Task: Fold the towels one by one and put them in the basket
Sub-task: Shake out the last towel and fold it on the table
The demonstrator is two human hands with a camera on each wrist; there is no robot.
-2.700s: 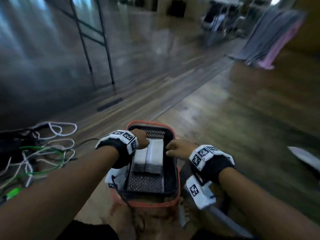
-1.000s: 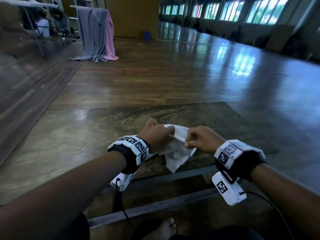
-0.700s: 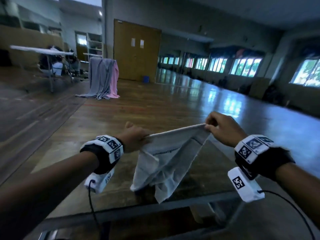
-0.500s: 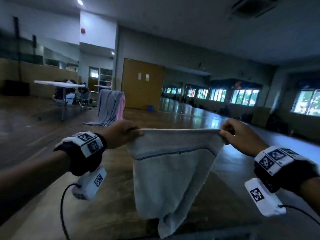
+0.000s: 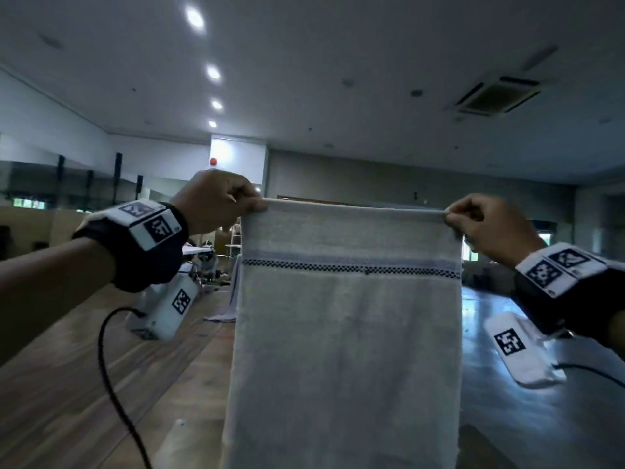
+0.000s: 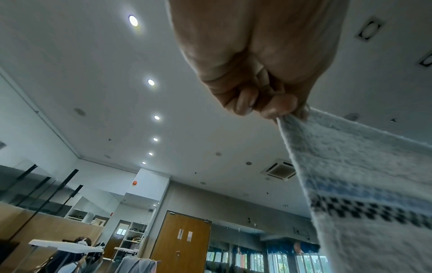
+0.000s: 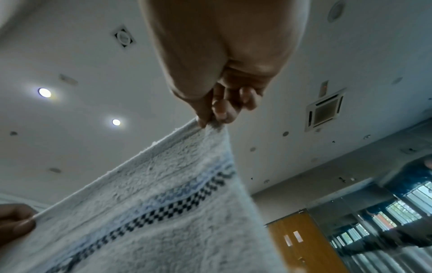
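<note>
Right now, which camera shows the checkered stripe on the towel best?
The head view: the whole checkered stripe runs straight across the towel. The left wrist view shows only its left end; the right wrist view shows it slanted and blurrier.

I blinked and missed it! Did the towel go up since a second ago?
Yes. The towel rose off the table; its top edge now hangs level with the far wall's top, pinched by the left hand and right hand.

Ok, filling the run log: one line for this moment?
white terry towel with checked stripe: hanging spread | left hand: pinches top corner | right hand: pinches other corner
</note>
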